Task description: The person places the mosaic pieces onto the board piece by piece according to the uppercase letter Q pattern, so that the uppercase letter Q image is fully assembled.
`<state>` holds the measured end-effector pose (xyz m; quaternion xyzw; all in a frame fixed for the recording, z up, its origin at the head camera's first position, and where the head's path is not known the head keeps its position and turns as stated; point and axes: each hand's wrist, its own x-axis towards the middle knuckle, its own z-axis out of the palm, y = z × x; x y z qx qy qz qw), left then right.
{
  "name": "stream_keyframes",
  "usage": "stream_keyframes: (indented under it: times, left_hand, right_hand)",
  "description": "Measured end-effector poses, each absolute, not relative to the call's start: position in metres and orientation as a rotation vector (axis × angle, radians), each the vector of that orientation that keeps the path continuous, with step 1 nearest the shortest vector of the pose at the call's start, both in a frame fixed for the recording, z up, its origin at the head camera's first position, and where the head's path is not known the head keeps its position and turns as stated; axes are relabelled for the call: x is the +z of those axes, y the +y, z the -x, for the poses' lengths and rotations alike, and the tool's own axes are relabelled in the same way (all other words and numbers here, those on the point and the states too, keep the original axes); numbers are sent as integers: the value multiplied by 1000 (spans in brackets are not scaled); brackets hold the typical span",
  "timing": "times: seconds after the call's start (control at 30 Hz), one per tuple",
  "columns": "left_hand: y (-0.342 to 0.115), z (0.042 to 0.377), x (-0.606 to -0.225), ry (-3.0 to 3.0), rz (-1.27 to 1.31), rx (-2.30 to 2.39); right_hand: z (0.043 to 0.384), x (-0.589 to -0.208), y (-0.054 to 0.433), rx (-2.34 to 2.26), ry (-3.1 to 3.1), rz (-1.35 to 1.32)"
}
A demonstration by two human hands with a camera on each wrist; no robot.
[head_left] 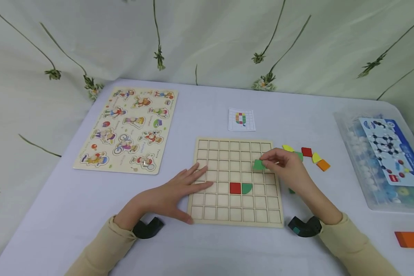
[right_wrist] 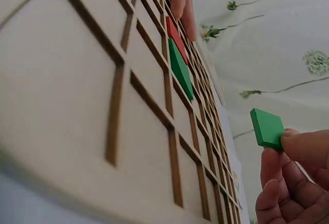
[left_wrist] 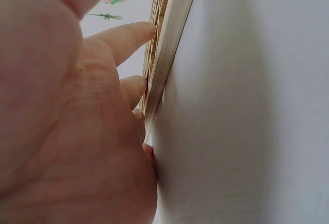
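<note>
A wooden grid board (head_left: pixel 224 211) lies mid-table. Inside neighbouring cells sit a red square tile (head_left: pixel 235 188) and a green quarter-round tile (head_left: pixel 247 188). Between thumb and fingers my right hand (head_left: pixel 289 168) pinches a green square tile (head_left: pixel 258 165), held above the board's right part; the right wrist view shows this green square (right_wrist: pixel 267 128) clear of the grid. My left hand (head_left: pixel 176 195) lies with spread fingers over the board's left edge. In the left wrist view its fingers (left_wrist: pixel 126 39) touch the board's rim.
Several loose tiles, among them a red square (head_left: pixel 306 152) and an orange square (head_left: pixel 323 165), lie right of the board. Behind it is a pattern card (head_left: pixel 241 119). A picture puzzle (head_left: pixel 127 130) lies left, a plastic box (head_left: pixel 383 161) right, and an orange block (head_left: pixel 412 239) near the right edge.
</note>
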<state>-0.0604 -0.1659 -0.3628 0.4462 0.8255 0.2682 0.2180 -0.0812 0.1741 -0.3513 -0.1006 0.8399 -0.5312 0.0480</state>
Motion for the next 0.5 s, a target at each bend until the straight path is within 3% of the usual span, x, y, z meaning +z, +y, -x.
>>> stream_keyframes:
  times: [0.5]
  left_hand:
    - [-166,61,-363,2295,-1233,725]
  right_hand:
    - [78,-368,155,-1519,2529,388]
